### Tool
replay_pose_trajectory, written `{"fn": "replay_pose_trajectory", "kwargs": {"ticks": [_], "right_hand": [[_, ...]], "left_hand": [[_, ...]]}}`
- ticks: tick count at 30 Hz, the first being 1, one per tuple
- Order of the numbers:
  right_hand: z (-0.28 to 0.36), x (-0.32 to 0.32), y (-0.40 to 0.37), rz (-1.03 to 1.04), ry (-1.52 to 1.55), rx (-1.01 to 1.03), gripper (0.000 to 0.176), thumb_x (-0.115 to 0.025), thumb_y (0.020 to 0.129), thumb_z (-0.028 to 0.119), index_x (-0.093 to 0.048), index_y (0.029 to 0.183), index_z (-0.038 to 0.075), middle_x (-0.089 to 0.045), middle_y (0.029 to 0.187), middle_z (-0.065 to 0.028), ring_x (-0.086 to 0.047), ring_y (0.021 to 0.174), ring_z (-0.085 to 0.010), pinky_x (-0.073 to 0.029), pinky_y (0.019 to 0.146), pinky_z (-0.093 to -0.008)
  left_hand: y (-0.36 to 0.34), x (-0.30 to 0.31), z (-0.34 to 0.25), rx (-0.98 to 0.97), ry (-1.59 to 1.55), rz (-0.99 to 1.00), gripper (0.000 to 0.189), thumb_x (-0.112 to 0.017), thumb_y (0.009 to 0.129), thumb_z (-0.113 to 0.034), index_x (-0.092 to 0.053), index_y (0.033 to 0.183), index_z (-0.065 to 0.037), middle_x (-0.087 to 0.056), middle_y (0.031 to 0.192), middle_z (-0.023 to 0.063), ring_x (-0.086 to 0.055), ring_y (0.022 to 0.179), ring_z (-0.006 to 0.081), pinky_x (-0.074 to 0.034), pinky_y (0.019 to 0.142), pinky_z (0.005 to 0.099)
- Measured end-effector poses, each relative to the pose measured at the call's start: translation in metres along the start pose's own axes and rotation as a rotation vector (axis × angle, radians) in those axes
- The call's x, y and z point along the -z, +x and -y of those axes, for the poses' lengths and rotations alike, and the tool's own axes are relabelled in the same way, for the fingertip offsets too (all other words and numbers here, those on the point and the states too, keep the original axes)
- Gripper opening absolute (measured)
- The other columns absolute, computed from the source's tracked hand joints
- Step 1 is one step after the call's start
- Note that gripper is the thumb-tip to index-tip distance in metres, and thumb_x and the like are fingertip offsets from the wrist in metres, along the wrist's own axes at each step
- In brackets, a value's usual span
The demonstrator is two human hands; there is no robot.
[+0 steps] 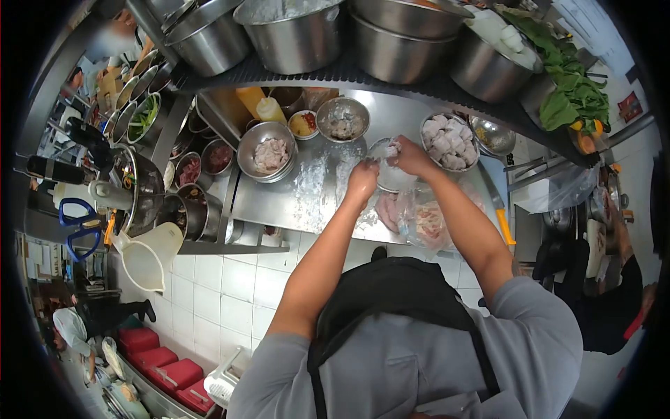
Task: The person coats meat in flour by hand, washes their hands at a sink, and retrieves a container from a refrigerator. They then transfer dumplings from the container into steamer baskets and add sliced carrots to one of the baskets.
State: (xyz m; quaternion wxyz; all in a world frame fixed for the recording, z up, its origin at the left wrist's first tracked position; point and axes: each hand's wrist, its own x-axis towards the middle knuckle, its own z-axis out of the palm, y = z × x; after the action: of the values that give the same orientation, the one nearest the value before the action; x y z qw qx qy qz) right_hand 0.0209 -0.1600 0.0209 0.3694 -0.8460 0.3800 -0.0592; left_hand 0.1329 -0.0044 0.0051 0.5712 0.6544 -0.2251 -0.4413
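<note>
Both hands are over a bowl of white powder (396, 179) on the steel counter (272, 207). My left hand (363, 180) is closed at the bowl's left edge; what its fingers hold is too small to make out. My right hand (412, 156) is closed on a small powder-coated piece (393, 149) above the bowl's far side. Just right of it stands a bowl heaped with white-coated pieces (449, 142). Raw meat (388, 211) and a clear plastic bag with pale contents (429, 222) lie nearer me. A bowl of pale meat pieces (271, 155) is at the left.
Steel pots (293, 42) line a shelf above the counter. A knife with a yellow handle (504, 227) lies at the right edge. Blue scissors (81, 229) and a white plastic jug (148, 258) hang left. A co-worker in black (607, 307) is at the right.
</note>
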Motion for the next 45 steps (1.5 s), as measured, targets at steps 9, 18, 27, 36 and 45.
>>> {"fn": "replay_pose_trajectory", "kwargs": {"ticks": [9,18,27,36,45], "right_hand": [[0.024,0.038,-0.047,-0.012,-0.087,0.321,0.077,-0.077,0.068,0.024,-0.051,0.137,0.003,-0.054,0.136,-0.0232,-0.052,0.126,-0.0379,-0.042,0.106,-0.0406],[0.025,0.047,-0.059,-0.076,-0.056,0.441,0.068,-0.074,0.068,0.019,-0.055,0.132,0.003,-0.058,0.131,-0.0219,-0.056,0.12,-0.0383,-0.044,0.104,-0.043],[0.016,0.046,-0.057,-0.084,-0.057,0.501,0.067,-0.075,0.069,0.024,-0.056,0.129,0.001,-0.059,0.127,-0.0222,-0.054,0.122,-0.038,-0.044,0.104,-0.0433],[0.01,0.052,-0.056,-0.042,-0.05,0.525,0.064,-0.076,0.068,0.022,-0.057,0.125,0.001,-0.061,0.123,-0.0225,-0.055,0.119,-0.0392,-0.045,0.103,-0.0445],[-0.009,0.037,-0.048,-0.041,-0.101,0.605,0.066,-0.073,0.068,0.017,-0.054,0.129,0.001,-0.059,0.126,-0.0234,-0.055,0.118,-0.04,-0.044,0.102,-0.0459]], "left_hand": [[0.02,-0.02,-0.023,0.082,-0.695,0.428,0.029,-0.042,0.1,-0.006,-0.056,0.123,0.003,-0.064,0.12,0.0157,-0.065,0.105,0.026,-0.055,0.089,0.0435],[0.014,-0.035,-0.019,0.036,-0.647,0.288,0.031,-0.041,0.1,-0.009,-0.053,0.126,0.002,-0.063,0.118,0.0155,-0.065,0.105,0.0266,-0.056,0.087,0.0421],[0.008,-0.04,-0.025,0.032,-0.809,0.288,0.028,-0.044,0.101,-0.012,-0.055,0.123,0.001,-0.065,0.115,0.0135,-0.067,0.099,0.0239,-0.057,0.081,0.0371],[-0.002,-0.044,-0.027,0.082,-0.726,0.254,0.025,-0.045,0.101,-0.01,-0.055,0.121,0.001,-0.065,0.114,0.0127,-0.067,0.098,0.0233,-0.058,0.081,0.0364],[-0.001,-0.044,-0.023,0.076,-0.527,0.126,0.026,-0.046,0.1,-0.009,-0.052,0.123,0.0,-0.065,0.115,0.0122,-0.067,0.099,0.0251,-0.058,0.083,0.0388]]}}
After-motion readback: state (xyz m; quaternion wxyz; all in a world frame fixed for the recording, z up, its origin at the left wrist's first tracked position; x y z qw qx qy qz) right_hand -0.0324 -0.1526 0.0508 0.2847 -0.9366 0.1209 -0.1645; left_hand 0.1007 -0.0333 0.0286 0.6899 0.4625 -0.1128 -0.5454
